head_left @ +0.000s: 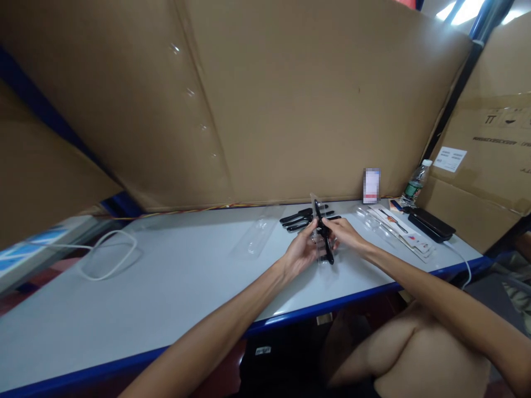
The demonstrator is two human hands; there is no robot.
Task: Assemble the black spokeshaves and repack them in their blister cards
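Your left hand [302,249] and right hand [341,231] both grip a black tool [326,247] and clear plastic shell [314,200] above the desk [186,265]. Beyond lie more black tools [294,218]. Rightward, you have printed cards [404,231], lettering too small; a green-labelled bottle [416,179], unreadable; and a carton [460,193] marked like "TT", its white label [450,159] illegible.

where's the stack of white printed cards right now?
Head view, right side of the pale grey tabletop: the white printed cards lie between the clear plastic packaging and the black oblong case.
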